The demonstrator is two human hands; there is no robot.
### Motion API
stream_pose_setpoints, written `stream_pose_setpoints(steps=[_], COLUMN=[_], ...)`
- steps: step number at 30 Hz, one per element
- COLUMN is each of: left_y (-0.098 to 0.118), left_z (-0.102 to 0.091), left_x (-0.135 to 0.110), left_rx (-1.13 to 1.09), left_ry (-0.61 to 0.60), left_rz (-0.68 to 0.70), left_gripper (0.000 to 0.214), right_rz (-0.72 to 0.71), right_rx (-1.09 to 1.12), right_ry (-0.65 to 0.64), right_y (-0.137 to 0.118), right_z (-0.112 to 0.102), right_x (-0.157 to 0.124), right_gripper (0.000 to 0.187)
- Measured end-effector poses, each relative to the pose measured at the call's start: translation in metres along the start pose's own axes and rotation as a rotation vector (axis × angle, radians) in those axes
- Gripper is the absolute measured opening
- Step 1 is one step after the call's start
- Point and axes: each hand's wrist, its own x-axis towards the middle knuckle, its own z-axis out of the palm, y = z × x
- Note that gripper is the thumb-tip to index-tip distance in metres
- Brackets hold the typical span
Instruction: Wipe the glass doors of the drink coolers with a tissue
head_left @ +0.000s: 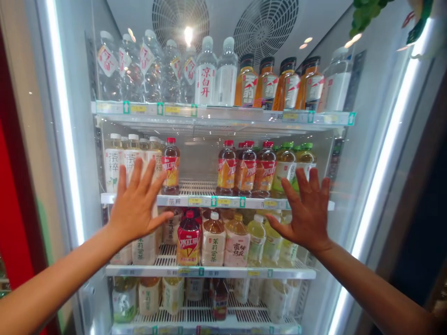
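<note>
Both arms reach forward in front of a lit drinks fridge. My left hand (137,204) has its fingers spread and holds nothing; it covers part of the white-labelled tea bottles (113,160) on the second shelf. Just right of its fingertips stands a red-capped iced tea bottle (171,166). My right hand (304,214) is also spread and holds nothing, in front of the green-capped bottles (285,160). More red-capped bottles (246,167) stand to its left. Whether either palm touches a glass door, I cannot tell.
Clear water bottles (206,74) and dark-capped amber bottles (268,86) line the top shelf (223,113). Lower shelves hold a large red-labelled bottle (189,239), a pink-labelled bottle (237,242) and others. A light strip (380,172) runs down the right side; green plastic grapes (368,16) hang at upper right.
</note>
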Motion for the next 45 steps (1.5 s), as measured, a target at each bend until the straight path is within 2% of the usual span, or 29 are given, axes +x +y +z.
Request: stream_pose_setpoints(steps=[1,3,5,6,8,10,12,15,17,20,22,23,26,28,29,31,32,33,34,35,37,38,39,41,43,45], left_y=[0.005,0.012,0.008,0.003,-0.006,-0.005,0.009,0.028,0.031,0.029,0.037,0.044,0.059,0.059,0.057,0.056,0.059,0.065,0.074,0.084,0.102,0.107,0.109,0.108,0.107,0.114], left_z=[0.002,0.004,0.004,0.003,0.001,0.002,0.006,0.010,0.009,0.009,0.011,0.013,0.017,0.014,0.012,0.009,0.010,0.012,0.015,0.019,0.025,0.026,0.027,0.024,0.021,0.024], left_x=[-0.012,-0.032,-0.036,-0.032,-0.022,-0.021,-0.035,-0.052,-0.044,-0.019,-0.015,-0.019,-0.031,-0.017,-0.003,0.027,0.036,0.039,0.036,0.028,0.011,0.007,0.010,0.032,0.060,0.073], left_rx=[0.006,0.017,0.025,0.027,0.020,0.006,-0.009,-0.014,-0.003,0.009,-0.005,-0.017,-0.049,-0.043,-0.031,-0.004,-0.002,-0.005,-0.008,-0.008,-0.008,-0.021,-0.035,-0.052,-0.050,-0.037], left_ry=[-0.011,-0.056,-0.087,-0.082,-0.044,-0.005,-0.017,-0.079,-0.084,-0.034,-0.024,-0.037,-0.112,-0.117,-0.094,-0.036,-0.027,-0.031,-0.046,-0.069,-0.060,-0.092,-0.094,-0.071,-0.014,0.031], left_rz=[0.061,0.268,0.344,0.298,0.110,-0.028,-0.013,0.162,0.188,0.015,-0.010,0.055,0.370,0.436,0.391,0.170,0.076,0.053,0.085,0.174,0.424,0.500,0.505,0.413,0.224,0.133], left_gripper=[0.104,0.105,0.100,0.098,0.095,0.097,0.103,0.104,0.099,0.096,0.099,0.100,0.092,0.087,0.088,0.091,0.094,0.098,0.100,0.101,0.091,0.091,0.092,0.092,0.094,0.098], right_rz=[-0.003,-0.008,-0.010,-0.009,-0.005,-0.003,0.003,0.019,0.028,0.027,0.024,0.022,0.018,0.008,0.007,0.020,0.031,0.040,0.046,0.043,0.024,0.015,0.008,0.004,0.008,0.013], right_rx=[0.004,0.010,0.012,0.013,0.012,0.012,0.015,0.025,0.031,0.024,0.007,-0.002,-0.012,-0.003,0.005,0.020,0.027,0.033,0.037,0.041,0.043,0.042,0.041,0.034,0.025,0.021], right_ry=[0.004,0.008,0.007,0.006,0.007,0.013,0.017,0.007,0.004,-0.002,-0.016,-0.022,-0.029,-0.014,-0.005,0.003,0.002,-0.001,-0.004,-0.001,0.008,0.011,0.013,0.013,0.006,0.002], right_y=[0.000,0.000,0.000,0.000,0.000,0.000,0.000,-0.001,0.000,0.001,0.002,0.002,0.002,0.002,0.001,0.001,0.000,0.000,-0.001,-0.001,-0.001,-0.001,-0.001,0.000,0.000,-0.001], right_z=[0.000,0.000,0.001,0.001,0.002,0.002,0.001,0.001,0.001,0.002,0.002,0.002,0.002,0.002,0.001,0.001,0.001,0.000,0.000,0.000,0.000,0.001,0.001,0.001,0.000,0.000], right_x=[0.000,0.000,0.000,0.000,-0.001,-0.001,-0.001,-0.001,-0.001,-0.002,-0.002,-0.002,-0.002,-0.002,-0.002,-0.001,-0.001,-0.001,-0.001,0.000,0.000,0.000,0.000,0.000,0.000,0.000], right_gripper=[0.097,0.097,0.097,0.097,0.096,0.096,0.096,0.097,0.097,0.099,0.102,0.103,0.103,0.101,0.100,0.100,0.100,0.100,0.100,0.100,0.099,0.098,0.097,0.098,0.099,0.101])
